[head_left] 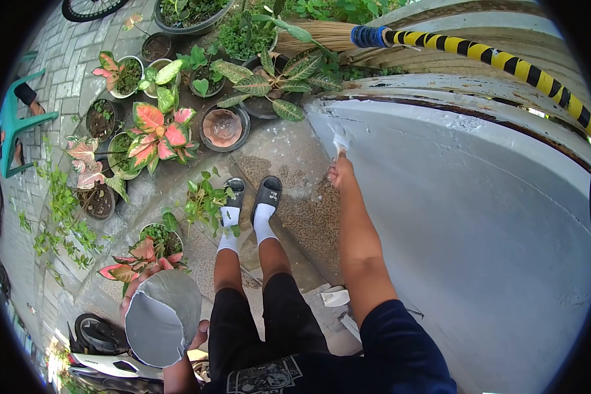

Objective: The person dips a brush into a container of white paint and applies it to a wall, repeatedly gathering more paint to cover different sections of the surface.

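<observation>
A: While cradling the grey-smeared tub (163,316) near left in a curled left hand (133,287), mid-coat on the wall (479,217), looks like?
B: Yep. Farther off, gripping a small pale tool (339,142) in the closed right hand (341,172), tip against the wall. Probably needs reloading, then steady pressure.
</observation>
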A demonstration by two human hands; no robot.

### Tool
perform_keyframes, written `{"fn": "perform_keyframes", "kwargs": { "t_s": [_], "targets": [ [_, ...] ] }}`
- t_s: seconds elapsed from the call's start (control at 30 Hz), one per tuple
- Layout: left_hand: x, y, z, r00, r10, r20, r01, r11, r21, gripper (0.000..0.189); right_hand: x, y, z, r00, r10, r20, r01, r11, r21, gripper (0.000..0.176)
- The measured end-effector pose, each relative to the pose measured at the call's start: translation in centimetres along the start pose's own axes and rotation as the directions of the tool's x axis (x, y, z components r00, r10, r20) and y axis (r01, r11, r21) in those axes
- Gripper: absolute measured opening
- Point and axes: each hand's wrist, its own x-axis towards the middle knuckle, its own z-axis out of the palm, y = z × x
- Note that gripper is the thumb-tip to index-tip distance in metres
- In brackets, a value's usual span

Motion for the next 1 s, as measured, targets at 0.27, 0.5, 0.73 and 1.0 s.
{"fn": "perform_keyframes", "kwargs": {
  "t_s": [0.27, 0.5, 0.73, 1.0],
  "targets": [
    [-0.4, -1.4, 1.0, 0.999, 0.019, -0.032, -0.015, 0.992, 0.125, 0.105, -15.4, -0.9, -7.1, 0.958, -0.280, 0.066, 0.244, 0.911, 0.332, 0.038],
    [2.3, 0.4, -2.5, 0.997, 0.064, 0.037, -0.069, 0.979, 0.191, 0.107, -34.9, -1.5, -15.6, 0.481, -0.757, -0.443, 0.870, 0.347, 0.351, 0.042],
    [3.3, 1.6, -3.0, 0.995, 0.100, 0.020, -0.102, 0.992, 0.079, 0.104, -26.6, -3.9, -12.0, 0.484, -0.793, -0.371, 0.859, 0.350, 0.373, 0.044],
    [3.9, 0.9, -1.4, 0.995, 0.100, 0.016, -0.100, 0.995, 0.012, 0.101, -8.4, 2.9, -2.6, 0.866, -0.450, -0.220, 0.493, 0.844, 0.213, 0.049]
  ]
}}
